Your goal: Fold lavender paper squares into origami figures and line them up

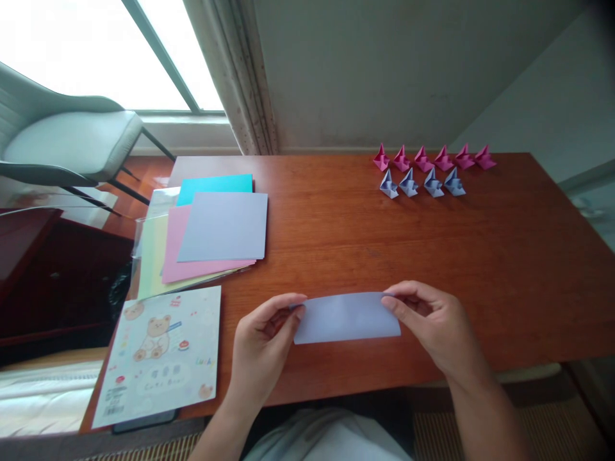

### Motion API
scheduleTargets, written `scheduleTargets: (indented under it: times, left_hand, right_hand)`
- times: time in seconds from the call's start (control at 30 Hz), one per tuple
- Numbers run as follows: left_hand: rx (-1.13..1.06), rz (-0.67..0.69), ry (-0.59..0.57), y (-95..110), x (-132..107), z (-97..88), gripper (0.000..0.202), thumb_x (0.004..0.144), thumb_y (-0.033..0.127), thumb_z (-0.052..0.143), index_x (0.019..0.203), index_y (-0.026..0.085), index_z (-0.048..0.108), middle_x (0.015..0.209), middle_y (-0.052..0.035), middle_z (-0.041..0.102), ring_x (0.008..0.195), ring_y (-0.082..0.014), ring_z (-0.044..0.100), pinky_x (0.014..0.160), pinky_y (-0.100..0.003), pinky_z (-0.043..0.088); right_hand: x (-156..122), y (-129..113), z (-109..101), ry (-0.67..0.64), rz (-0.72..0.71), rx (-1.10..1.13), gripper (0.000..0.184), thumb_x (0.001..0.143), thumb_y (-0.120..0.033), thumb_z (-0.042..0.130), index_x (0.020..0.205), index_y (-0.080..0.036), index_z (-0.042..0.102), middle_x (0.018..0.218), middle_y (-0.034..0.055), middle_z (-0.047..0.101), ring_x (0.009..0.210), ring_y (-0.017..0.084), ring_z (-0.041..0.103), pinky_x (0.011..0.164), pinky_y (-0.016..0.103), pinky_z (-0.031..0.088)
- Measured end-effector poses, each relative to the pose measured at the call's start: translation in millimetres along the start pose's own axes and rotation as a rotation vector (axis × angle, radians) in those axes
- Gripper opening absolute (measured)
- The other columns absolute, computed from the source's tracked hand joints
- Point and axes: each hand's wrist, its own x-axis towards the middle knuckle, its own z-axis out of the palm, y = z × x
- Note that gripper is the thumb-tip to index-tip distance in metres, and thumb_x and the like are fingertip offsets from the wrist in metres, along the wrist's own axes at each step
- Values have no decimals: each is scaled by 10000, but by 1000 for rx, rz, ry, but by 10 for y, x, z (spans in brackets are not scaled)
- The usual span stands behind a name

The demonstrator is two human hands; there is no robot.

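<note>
Left hand (264, 339) and right hand (430, 323) are apart, each pinching an upper corner of a pale lavender paper strip (346, 319) between thumb and fingers, near the front edge of the wooden table (317, 237). The strip looks folded; matching the corners exactly and keeping tension even should give a straight crease, while a light grip should avoid dents.

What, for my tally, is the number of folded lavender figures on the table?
4, in one row in front of the pink figures: leftmost figure, second figure, third figure, rightmost figure. None looks hidden.
</note>
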Motion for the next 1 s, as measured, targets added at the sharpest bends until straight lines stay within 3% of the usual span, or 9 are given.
scheduleTargets:
  times: [0.73,1.0]
  left_hand:
    - [-13,-15,-9,12,-15,4,125,813,229,764,927,196,801,898,-53,799,761,-176,745,639,-207,599]
    - [16,37,8,-6,-35,-36,107,819,206,766,918,220,807,915,-33,800,823,-169,756,738,-203,615]
  right_hand:
    - [-1,12,-30,13,16,-28,186,811,-426,782,802,-243,750,784,27,739,702,185,676,601,256,550]
    - [-2,-1,-66,0,-35,-91,156,823,-407,779,805,-254,757,797,14,741,737,178,683,654,244,555]
